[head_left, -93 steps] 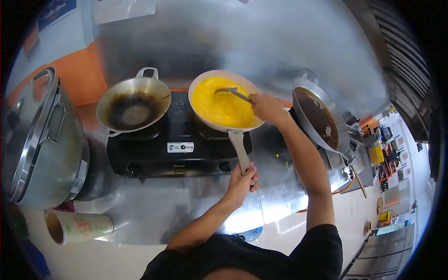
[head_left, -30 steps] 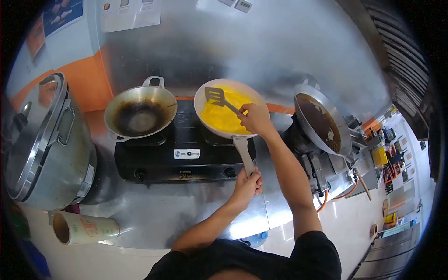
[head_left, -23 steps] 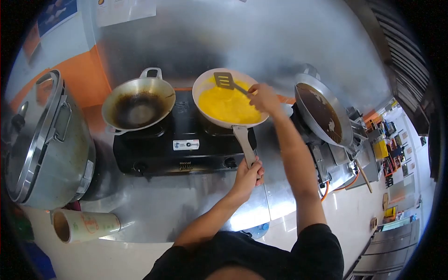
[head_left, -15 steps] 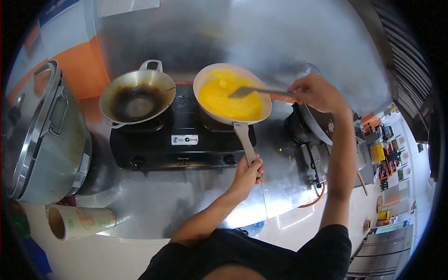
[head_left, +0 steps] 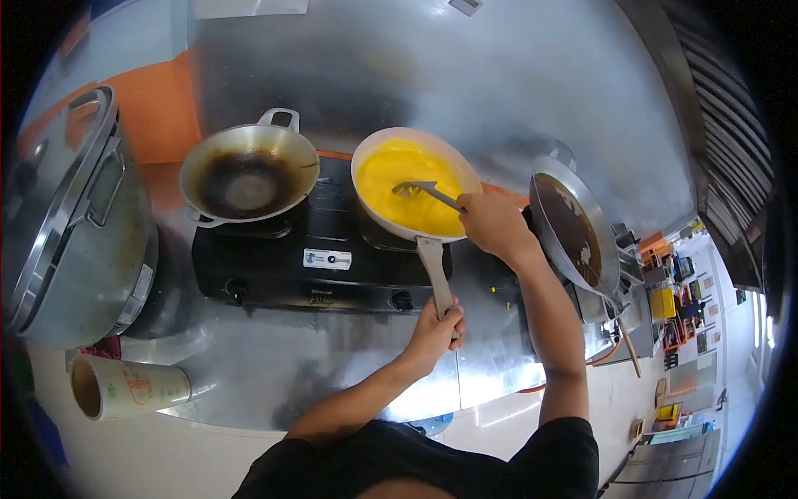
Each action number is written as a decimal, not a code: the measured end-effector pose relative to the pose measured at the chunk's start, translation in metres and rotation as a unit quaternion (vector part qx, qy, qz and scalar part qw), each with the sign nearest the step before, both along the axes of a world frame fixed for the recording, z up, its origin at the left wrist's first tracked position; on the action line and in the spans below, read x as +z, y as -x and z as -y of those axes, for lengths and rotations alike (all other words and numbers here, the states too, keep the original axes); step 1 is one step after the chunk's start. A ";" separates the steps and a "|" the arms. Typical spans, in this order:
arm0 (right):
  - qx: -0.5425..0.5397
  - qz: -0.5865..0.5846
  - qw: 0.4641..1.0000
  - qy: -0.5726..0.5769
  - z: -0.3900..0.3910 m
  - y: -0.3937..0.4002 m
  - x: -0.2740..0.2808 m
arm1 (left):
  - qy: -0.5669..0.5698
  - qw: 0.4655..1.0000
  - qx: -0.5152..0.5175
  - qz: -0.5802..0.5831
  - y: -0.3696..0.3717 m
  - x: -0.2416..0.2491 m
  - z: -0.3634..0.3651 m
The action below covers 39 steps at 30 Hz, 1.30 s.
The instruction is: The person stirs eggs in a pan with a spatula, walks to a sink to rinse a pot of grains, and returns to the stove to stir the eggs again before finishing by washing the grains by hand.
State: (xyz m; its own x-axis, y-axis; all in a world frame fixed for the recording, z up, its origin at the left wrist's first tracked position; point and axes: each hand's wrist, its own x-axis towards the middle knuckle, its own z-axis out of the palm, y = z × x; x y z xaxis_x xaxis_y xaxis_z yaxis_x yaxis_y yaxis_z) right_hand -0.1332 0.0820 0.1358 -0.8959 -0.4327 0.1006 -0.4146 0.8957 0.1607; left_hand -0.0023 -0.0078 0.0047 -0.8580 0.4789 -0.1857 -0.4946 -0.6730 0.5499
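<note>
A pale frying pan (head_left: 432,241) holding yellow liquid (head_left: 395,204) sits on the right burner of a black two-burner stove (head_left: 324,279). The fingers of my left hand (head_left: 438,333) are wrapped round the pan's handle (head_left: 434,270). Above the pan's right rim, my right hand (head_left: 496,224) is closed on a grey spatula (head_left: 434,193). The spatula's head rests in the yellow liquid, left of the hand.
A stained wok (head_left: 249,179) stands on the left burner. At far left is a large metal pot (head_left: 87,241), with a paper cup (head_left: 129,387) below it. Right of the frying pan stands a wok of dark liquid (head_left: 573,229). A steel wall rises behind.
My right hand has moved left and down, bringing the spatula lower over the pan. The wok of dark liquid shows more fully. My left hand keeps its hold.
</note>
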 end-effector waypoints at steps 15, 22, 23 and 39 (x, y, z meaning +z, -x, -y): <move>-0.026 0.074 0.987 -0.138 0.034 0.059 0.095 | -0.007 1.000 0.021 0.003 -0.002 -0.001 -0.008; 0.015 0.155 0.927 -0.341 0.147 0.005 0.117 | -0.065 0.995 0.073 0.022 -0.003 0.001 -0.015; 0.007 0.159 0.924 -0.347 0.156 -0.009 0.111 | -0.064 0.995 0.078 0.027 -0.004 0.002 -0.015; -0.005 -0.061 0.940 -0.335 0.013 0.052 0.010 | -0.066 0.993 0.088 0.035 -0.003 -0.002 -0.019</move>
State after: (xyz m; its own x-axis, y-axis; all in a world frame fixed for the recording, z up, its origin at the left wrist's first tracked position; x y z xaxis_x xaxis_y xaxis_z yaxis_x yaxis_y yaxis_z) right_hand -0.1856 0.0694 0.1455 -0.8997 -0.4271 -0.0899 -0.3488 0.5795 0.7366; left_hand 0.0010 0.0108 0.0025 -0.9176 0.3469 -0.1942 -0.3974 -0.8164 0.4190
